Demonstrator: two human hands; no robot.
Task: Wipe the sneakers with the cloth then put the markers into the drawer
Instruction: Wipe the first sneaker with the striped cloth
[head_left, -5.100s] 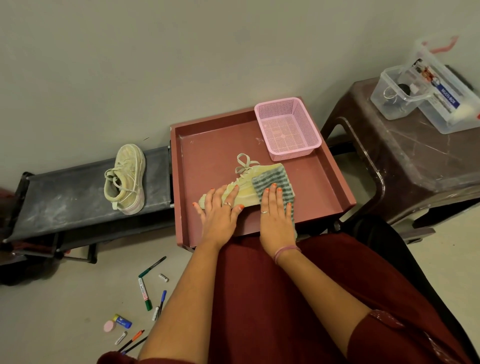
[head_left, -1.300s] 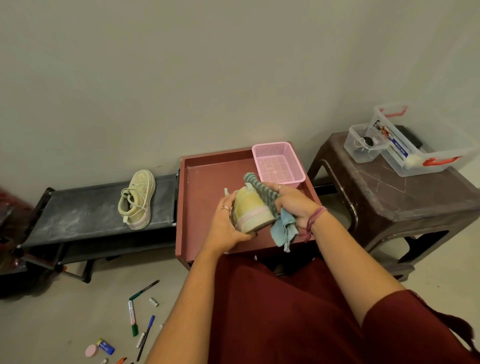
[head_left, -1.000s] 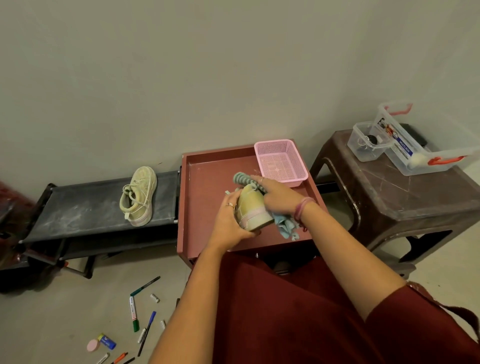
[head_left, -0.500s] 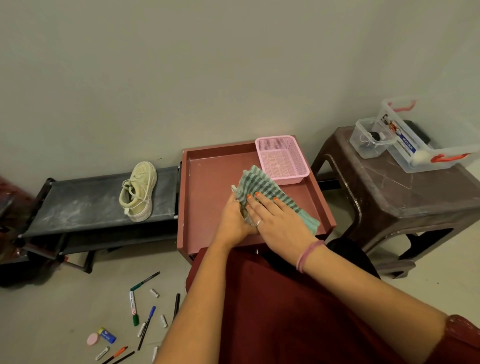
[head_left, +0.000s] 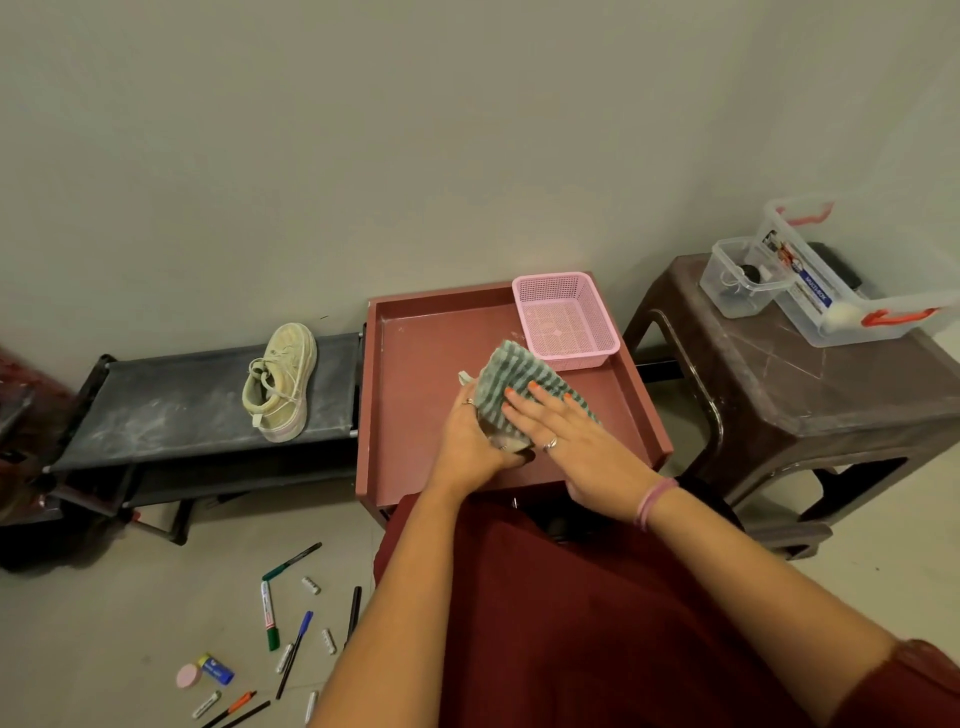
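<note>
Head view: red drawer (head_left: 415, 364) pulled open, raised rim on all sides; pink basket (head_left: 566, 322) fills its far right corner, far left floor bare. Striped cloth (head_left: 506, 376) drapes a sneaker (head_left: 511, 444) near the front rim, long axis running front to back. Right hand (head_left: 566, 441) presses flat, fingers straight. Left hand (head_left: 470, 439) grips the sneaker's side. Second sneaker (head_left: 280, 382) on the black bench (head_left: 156, 415), toe toward the wall. Markers (head_left: 270, 613) scattered on the floor, left.

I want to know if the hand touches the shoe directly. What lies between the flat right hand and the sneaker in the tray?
Head view: the striped cloth lies under the right hand, covering the sneaker.
</note>
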